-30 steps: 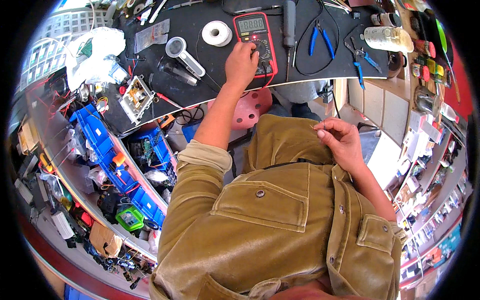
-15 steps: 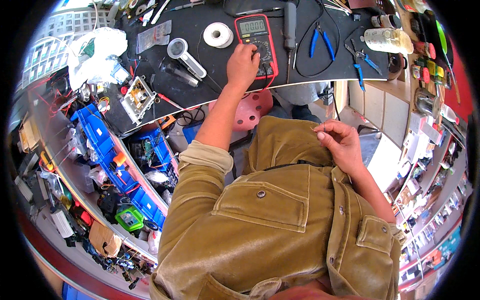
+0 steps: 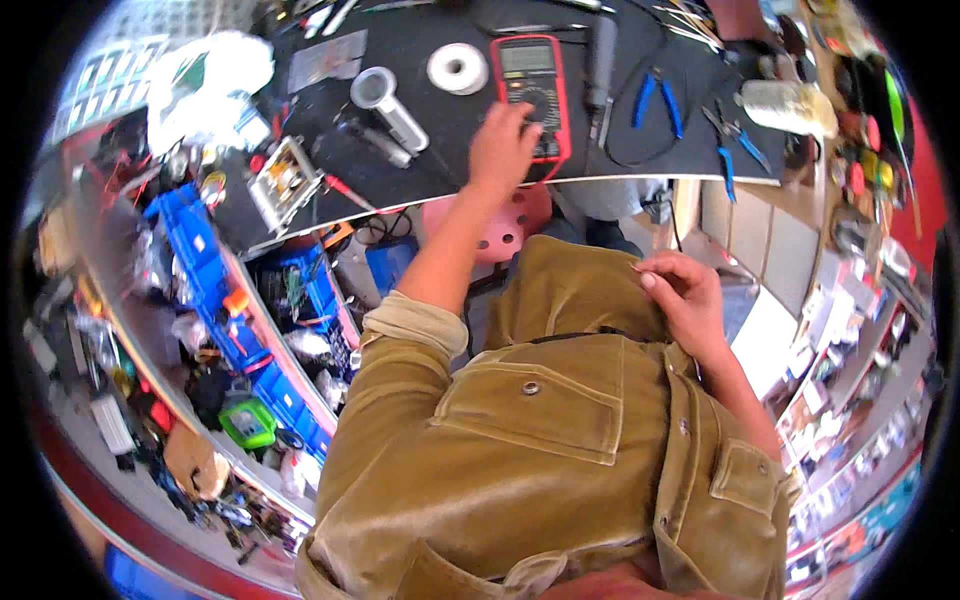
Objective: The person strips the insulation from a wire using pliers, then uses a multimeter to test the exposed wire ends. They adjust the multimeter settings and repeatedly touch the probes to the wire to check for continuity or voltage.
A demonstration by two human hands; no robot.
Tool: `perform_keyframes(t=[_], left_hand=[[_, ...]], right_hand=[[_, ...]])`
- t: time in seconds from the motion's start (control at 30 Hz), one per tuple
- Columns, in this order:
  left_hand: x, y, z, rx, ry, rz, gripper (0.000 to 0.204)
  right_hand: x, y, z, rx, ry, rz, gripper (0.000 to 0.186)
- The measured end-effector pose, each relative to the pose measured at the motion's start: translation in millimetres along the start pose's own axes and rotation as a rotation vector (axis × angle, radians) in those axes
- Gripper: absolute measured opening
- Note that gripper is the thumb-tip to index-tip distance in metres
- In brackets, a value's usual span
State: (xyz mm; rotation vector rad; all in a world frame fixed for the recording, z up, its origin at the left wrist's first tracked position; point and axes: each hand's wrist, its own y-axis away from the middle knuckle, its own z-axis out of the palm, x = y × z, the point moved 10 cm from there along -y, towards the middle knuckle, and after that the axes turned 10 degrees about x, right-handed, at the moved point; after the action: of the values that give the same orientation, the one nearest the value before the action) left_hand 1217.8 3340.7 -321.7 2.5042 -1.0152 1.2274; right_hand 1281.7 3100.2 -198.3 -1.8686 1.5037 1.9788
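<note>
Spreading wider than before: left hand (image 3: pixel 505 148) over red multimeter (image 3: pixel 543 90).

Brown jacket (image 3: pixel 480 500), buttoned flap pocket (image 3: pixel 570 425), rolled cuff (image 3: pixel 420 325)

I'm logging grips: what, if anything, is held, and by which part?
The right hand pinches a tiny thing between its fingers, too small to tell by which part. The left hand is over the red multimeter, grip unclear.

L hand (image 3: pixel 503 150) fwd, fingers loosely spread; R hand (image 3: pixel 690 292) lower, thumb-idx pinch
</note>
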Motion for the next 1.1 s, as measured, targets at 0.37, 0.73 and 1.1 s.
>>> perform_keyframes(t=[0.37,0.73,1.1], left_hand=[[-132.8,91.6,-174.9,0.484,-0.298,-0.551,0.034],[-216.6,110.4,-206.7,0.440,-0.592,-0.691,0.022],[-195.6,249.0,-81.5,0.703,0.817,-1.087,0.015]], right_hand=[[-4.0,-5.9,12.6,-0.055,-0.113,-0.081,0.011],[-7.8,-2.0,20.9,-0.174,0.019,-0.140,0.011],[-9.6,13.4,7.0,-0.248,0.035,-0.197,0.012]])
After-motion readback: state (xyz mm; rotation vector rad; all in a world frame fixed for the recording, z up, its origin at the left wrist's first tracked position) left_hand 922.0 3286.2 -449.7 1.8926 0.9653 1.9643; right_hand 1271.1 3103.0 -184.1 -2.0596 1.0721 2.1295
